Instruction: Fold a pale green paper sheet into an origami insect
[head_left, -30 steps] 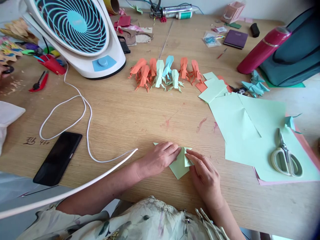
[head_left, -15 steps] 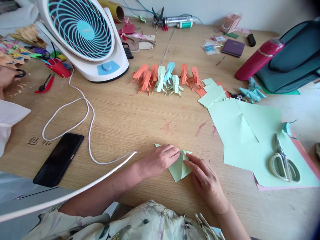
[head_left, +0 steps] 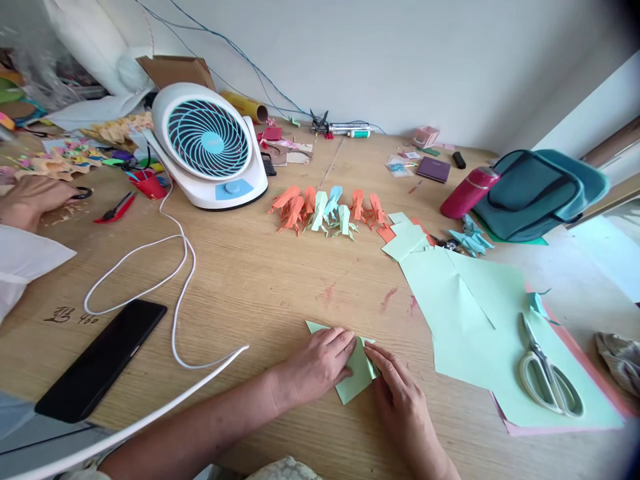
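Note:
A small light green folded paper (head_left: 356,380) lies on the wooden table (head_left: 260,267) near its front edge. My left hand (head_left: 315,363) lies flat on the paper's left half and pins it down. The fingertips of my right hand (head_left: 403,400) press on the paper's right flap. Both hands touch the same piece, and part of it is hidden under them.
A row of orange, green and blue origami figures (head_left: 327,210) stands mid-table. Green sheets (head_left: 475,300) with scissors (head_left: 547,377) lie at right. A fan (head_left: 210,143), white cable (head_left: 175,280) and black phone (head_left: 103,360) are left. Another person's hand (head_left: 30,197) works at far left. A bag (head_left: 535,193) and red bottle (head_left: 467,193) are at right.
The view has tilted up, showing the wall and more of the table. My right fingers have pressed the paper's flap flatter; both hands stay on the paper.

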The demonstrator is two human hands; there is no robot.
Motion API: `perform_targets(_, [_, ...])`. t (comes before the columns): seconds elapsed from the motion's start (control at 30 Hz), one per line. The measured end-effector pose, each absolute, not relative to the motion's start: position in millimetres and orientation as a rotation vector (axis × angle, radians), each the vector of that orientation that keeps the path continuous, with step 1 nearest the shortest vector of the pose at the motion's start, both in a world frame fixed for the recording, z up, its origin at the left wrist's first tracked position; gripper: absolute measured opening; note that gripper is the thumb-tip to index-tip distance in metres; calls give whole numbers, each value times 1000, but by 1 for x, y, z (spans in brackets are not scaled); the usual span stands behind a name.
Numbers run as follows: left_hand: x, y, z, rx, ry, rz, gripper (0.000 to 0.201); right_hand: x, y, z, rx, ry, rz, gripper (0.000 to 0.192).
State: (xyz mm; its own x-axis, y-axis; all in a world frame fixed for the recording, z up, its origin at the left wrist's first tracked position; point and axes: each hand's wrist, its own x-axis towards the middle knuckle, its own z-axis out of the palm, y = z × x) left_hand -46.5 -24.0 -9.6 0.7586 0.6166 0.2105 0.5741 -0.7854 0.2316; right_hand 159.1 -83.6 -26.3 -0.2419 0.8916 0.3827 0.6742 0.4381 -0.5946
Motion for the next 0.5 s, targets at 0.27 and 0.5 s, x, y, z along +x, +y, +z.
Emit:
perform_targets(0.27, [-41,-27,-11,2703,1015,400,62,159,-81,-32,-1396,-1898,471,40])
perform_targets(0.5, [-41,-25,-10,2659,1026,368,57,158,-78,-34,-1389,-1878,402,37])
